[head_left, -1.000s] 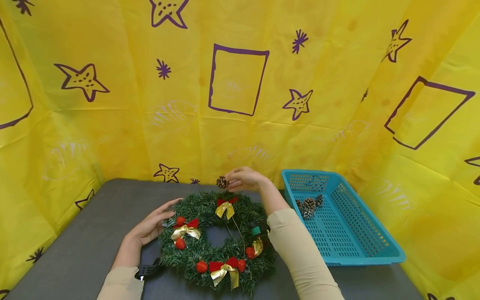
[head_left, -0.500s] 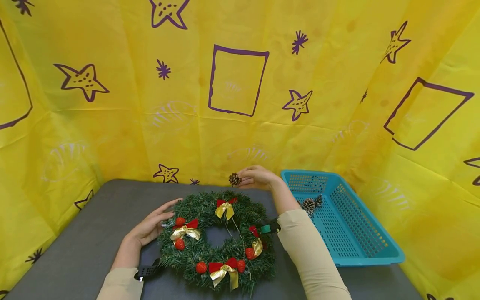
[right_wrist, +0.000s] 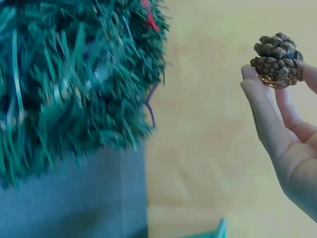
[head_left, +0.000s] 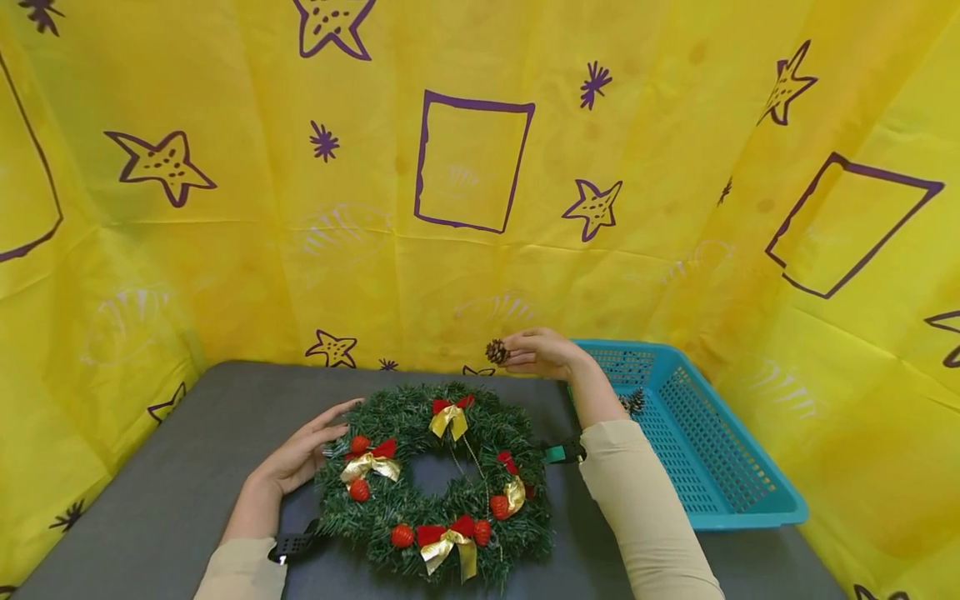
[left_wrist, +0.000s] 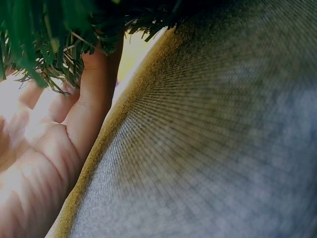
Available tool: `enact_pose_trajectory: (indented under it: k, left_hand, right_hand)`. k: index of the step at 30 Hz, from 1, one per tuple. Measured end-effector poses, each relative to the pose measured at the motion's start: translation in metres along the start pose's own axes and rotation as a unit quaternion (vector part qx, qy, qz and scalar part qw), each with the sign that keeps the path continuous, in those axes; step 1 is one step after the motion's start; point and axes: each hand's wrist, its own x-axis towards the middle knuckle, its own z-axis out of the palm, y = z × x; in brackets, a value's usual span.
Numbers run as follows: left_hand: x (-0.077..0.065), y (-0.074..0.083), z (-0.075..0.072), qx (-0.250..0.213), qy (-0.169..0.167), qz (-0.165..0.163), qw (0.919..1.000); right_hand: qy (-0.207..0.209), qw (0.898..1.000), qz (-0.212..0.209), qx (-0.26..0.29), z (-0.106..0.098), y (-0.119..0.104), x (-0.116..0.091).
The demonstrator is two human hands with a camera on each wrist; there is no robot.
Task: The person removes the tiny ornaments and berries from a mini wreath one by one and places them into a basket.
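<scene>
Fingers [right_wrist: 265, 111] of the right hand [head_left: 543, 354] pinch a cone [head_left: 497, 352] by its sides, in the air beyond the far edge of the wreath [head_left: 495, 425]; such light grip probably keeps it from being crushed. The left hand [head_left: 300, 450], with fingers rather straight and not gripping, lies against the wreath's left side, I think to steady it. The wreath rests flat on the desk [head_left: 240, 408]. At its right stands a basket [head_left: 708, 433] holding another cone [head_left: 636, 402], perhaps for easy reach.

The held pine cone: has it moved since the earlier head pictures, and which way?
Yes. In the head view, the pine cone has moved right, past the top bow on the wreath and closer to the blue basket.
</scene>
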Motion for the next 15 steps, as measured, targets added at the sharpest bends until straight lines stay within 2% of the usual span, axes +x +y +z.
enact_pose_trajectory:
  k: [7,15]
  left_hand:
    - [0.001,0.0,0.0,0.001,-0.001,-0.001,1.0]
    - [0.001,0.002,0.001,0.002,0.002,-0.007,1.0]
  right_hand:
    - [0.02,1.0,0.002,0.005,-0.024,0.001,-0.015]
    - [0.023,1.0,-0.003,-0.007,-0.048,0.006,-0.028]
